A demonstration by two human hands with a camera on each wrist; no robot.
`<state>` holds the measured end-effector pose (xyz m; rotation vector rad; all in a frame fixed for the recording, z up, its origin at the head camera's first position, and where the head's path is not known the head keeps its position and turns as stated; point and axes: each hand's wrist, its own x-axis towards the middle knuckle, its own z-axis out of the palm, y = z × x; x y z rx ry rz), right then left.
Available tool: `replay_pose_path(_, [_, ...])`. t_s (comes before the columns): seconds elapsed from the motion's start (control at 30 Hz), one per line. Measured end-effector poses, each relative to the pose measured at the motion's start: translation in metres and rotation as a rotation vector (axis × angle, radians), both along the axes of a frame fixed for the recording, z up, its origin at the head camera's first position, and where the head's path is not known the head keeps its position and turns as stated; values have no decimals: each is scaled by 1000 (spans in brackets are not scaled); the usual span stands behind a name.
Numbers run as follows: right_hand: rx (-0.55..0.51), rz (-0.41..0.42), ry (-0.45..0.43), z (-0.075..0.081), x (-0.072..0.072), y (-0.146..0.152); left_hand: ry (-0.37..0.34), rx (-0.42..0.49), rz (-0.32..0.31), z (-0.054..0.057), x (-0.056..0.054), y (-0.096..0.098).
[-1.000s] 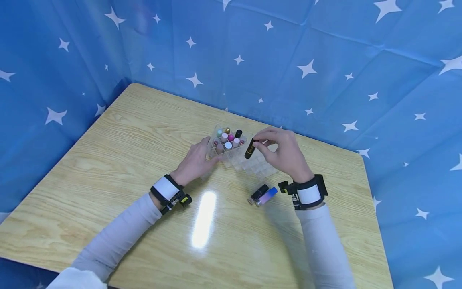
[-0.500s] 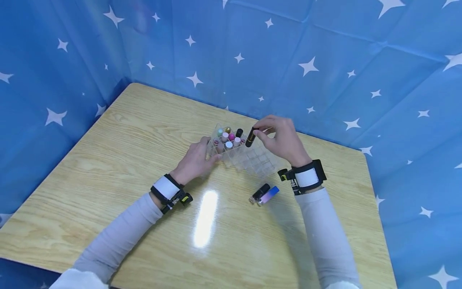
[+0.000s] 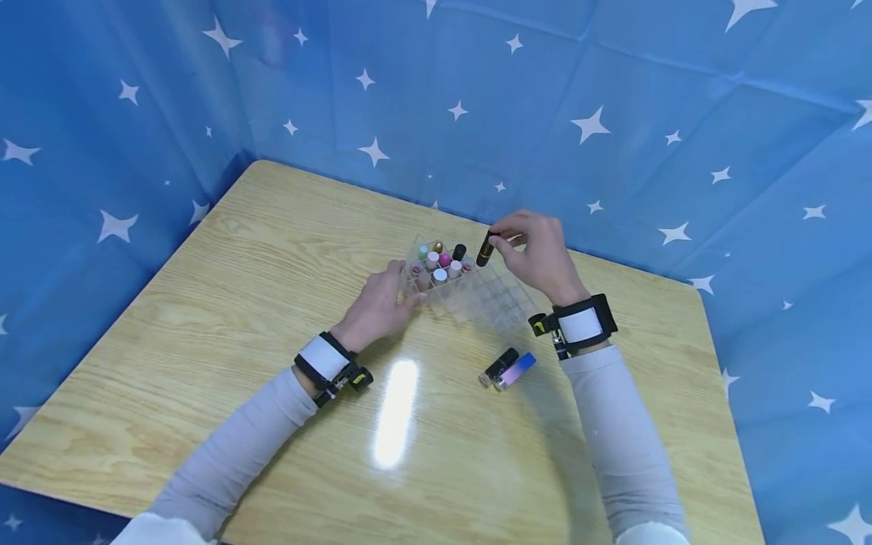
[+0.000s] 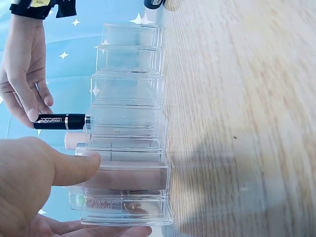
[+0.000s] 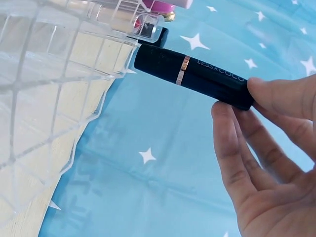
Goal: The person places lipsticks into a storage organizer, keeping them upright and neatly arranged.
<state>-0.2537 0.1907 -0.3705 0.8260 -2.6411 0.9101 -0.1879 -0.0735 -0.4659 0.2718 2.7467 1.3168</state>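
Note:
My right hand [image 3: 538, 256] pinches a black lipstick tube [image 5: 212, 79] by one end between thumb and fingertips. A thin metallic band circles the tube, and its lower end sits right at the back edge of a clear stepped lipstick organizer [image 3: 507, 306]. At the organizer's left end my left hand [image 3: 375, 310] grips it, thumb [image 4: 74, 168] on the front side and fingers round the end. Several tubes with pink, white, gold, mint and black caps stand upright in the left compartments, among them a white-capped one [image 3: 440, 276].
In front of the organizer, a second black tube [image 3: 500, 365] and a purple-to-blue tube [image 3: 515, 371] lie side by side on the wooden table [image 3: 286, 227]. A blue curtain [image 3: 409, 91] with white stars hangs behind the table's back edge.
My right hand has carried the lipstick tube away from me, from over the organizer's middle to its back edge, tilting it more upright. The left hand keeps its grip on the organizer.

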Motion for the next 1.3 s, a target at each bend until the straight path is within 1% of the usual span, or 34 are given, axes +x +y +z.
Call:
replay_pose_path(0.13, [-7,-12,-2,-5,-3,1,9,-15,-6,0,0,0])
replay_pose_path(0.3, [-12,-21,-25,-13,-8,2,23,-14,-15,1,1,0])
replay_pose_path(0.47, [2,-23,-51,-21,-13,0,20,-21,-4,2,2,-3])
replay_pose_path(0.67, [11,-15,-79,-27,-11,0,22,-36,1,1,2,-1])
replay_pose_path(0.87, [35,-12,-99,-37,-10,1,19,-42,2,0,3,1])
replay_pose_path(1.07, [42,-22,-96,-44,-10,0,35,-64,-4,-2,2,0])
replay_pose_path(1.23, [53,-29,-85,-50,-11,-2,36,-71,-4,0,1,-1])
replay_pose_path(1.3, [59,-32,-93,-51,-10,-3,37,-75,-5,1,1,0])
